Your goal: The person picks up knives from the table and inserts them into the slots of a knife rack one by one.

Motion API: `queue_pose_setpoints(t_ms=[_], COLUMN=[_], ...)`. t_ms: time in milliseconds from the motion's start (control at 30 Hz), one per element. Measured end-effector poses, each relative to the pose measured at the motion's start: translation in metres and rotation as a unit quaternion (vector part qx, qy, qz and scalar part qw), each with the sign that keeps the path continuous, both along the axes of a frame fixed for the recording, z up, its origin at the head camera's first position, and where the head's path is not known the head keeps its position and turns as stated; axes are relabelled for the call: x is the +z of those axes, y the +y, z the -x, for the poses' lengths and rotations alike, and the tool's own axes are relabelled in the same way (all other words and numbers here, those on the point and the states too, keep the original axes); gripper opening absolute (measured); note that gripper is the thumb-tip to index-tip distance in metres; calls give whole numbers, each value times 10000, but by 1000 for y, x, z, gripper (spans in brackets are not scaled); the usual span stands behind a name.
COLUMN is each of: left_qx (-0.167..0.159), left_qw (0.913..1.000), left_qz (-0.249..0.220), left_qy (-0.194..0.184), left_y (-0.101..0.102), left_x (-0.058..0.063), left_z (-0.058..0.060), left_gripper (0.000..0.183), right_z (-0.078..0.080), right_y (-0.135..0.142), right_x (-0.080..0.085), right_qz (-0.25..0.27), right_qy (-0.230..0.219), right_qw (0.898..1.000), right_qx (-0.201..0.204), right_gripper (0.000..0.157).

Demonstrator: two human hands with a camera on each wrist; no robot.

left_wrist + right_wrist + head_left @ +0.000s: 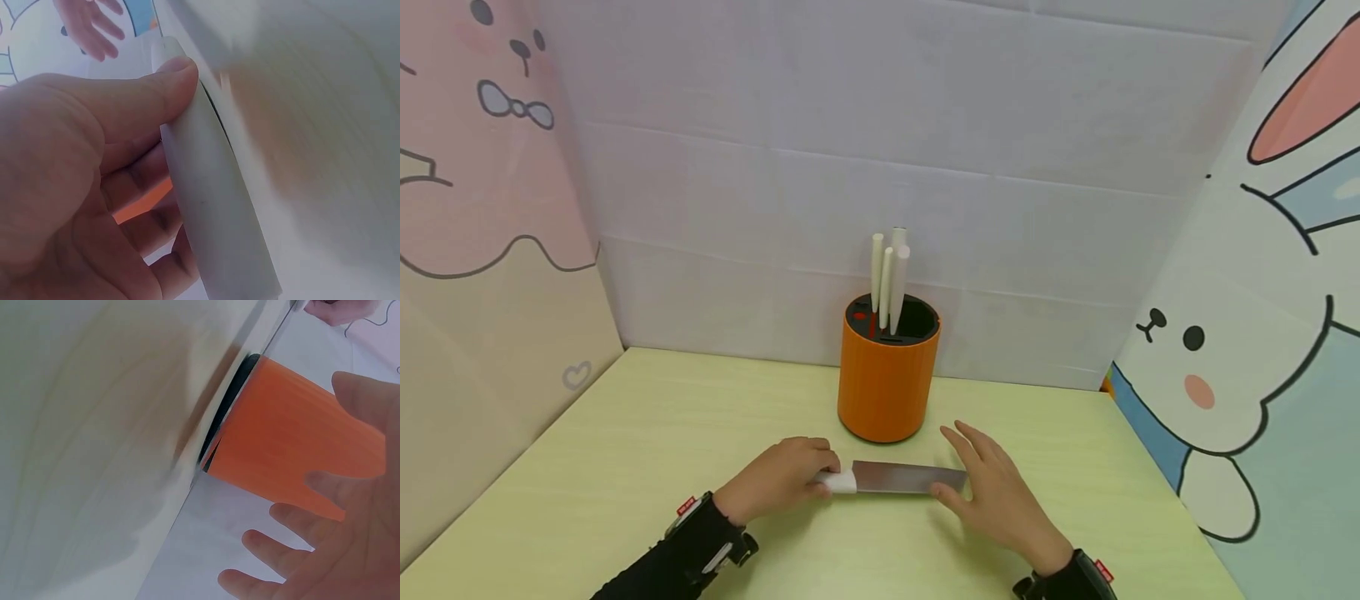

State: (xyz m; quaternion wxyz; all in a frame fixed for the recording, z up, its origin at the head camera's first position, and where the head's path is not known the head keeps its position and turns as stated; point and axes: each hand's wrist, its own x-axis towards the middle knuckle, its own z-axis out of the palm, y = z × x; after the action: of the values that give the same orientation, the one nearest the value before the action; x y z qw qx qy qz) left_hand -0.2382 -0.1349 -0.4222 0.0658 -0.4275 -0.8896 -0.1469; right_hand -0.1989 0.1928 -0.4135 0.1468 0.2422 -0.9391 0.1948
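Note:
A broad-bladed kitchen knife [910,477] with a white handle lies level along the table, its blade pointing right. My left hand [781,477] holds the handle at the left, thumb on one side. Up close in the left wrist view, that white handle [215,187] is pinched between thumb and fingers. By the tip of the blade, my right hand [1003,498] has its fingers spread; whether it touches the blade I cannot tell. The right wrist view has the same hand [350,550] with fingers apart and nothing in its grasp.
Behind the knife stands an orange knife holder [886,387] with a black top. Several white handles [891,279] stick up from it. A pale yellow table [700,417] carries everything, with a white backdrop [737,208] behind and cartoon-printed panels [1225,375] at both sides.

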Motion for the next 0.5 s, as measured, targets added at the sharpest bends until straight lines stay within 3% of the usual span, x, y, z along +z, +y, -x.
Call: queue_pose_setpoints(t_ms=[500], left_qx=[30], left_qw=[9998], left_qz=[90], left_qy=[-178], left_y=[45], left_x=[-7], left_z=[7], left_gripper=[19], right_z=[1], right_y=[0], right_x=[0], right_qz=[8], right_qy=[68], right_qw=[10000], right_qx=[34], right_gripper=[73])
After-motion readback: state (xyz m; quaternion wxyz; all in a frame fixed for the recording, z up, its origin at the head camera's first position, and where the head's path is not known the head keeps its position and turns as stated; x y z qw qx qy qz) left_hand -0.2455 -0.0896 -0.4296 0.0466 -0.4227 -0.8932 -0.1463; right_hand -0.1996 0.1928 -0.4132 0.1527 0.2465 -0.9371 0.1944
